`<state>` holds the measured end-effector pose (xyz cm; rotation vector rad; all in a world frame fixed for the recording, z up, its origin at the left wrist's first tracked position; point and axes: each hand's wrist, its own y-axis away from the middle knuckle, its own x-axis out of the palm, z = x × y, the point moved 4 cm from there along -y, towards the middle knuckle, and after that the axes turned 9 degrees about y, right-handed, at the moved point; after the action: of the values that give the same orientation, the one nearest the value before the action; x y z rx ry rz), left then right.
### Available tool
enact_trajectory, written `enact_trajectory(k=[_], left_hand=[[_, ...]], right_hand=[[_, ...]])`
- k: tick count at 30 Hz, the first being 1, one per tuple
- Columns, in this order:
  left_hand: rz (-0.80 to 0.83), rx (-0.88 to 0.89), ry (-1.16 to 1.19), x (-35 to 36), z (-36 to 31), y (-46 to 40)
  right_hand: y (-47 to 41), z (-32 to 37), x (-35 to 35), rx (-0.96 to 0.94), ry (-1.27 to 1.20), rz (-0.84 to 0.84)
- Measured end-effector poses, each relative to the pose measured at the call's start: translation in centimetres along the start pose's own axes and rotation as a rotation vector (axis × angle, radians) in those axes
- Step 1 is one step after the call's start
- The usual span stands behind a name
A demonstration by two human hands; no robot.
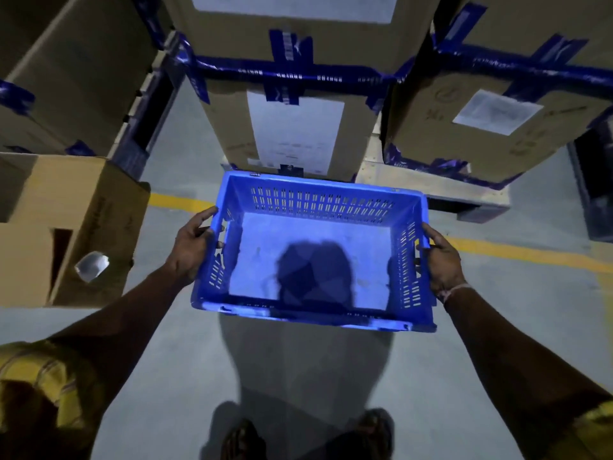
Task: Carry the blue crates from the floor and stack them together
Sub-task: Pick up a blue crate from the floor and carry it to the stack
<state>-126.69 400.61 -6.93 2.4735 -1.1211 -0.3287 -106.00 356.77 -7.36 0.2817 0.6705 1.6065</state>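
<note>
One empty blue crate [315, 250] hangs mid-frame above the grey floor [166, 343], its two short ends gripped by the left hand [192, 249] and right hand [442, 260], fingers curled over the rims, four taped cardboard boxes [292, 127] across the top.

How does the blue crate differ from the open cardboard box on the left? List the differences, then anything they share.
The blue crate is plastic with slotted walls; the cardboard box is brown with solid walls. The crate is held by the left hand and right hand; the box is untouched. Both are open-topped.
</note>
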Motion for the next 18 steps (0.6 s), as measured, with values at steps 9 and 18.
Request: enact_trajectory(k=[9,18], left_hand=[[-0.083,-0.106,0.148,1.3,9.2,-6.8],[-0.124,-0.143,0.138,-0.3,14.4,-9.0]], right_hand=[[-8.8,-7.7,4.5,0.031,-0.09,-0.037],[-9.7,-11.6,5.9,0.071,-0.159,-0.012]])
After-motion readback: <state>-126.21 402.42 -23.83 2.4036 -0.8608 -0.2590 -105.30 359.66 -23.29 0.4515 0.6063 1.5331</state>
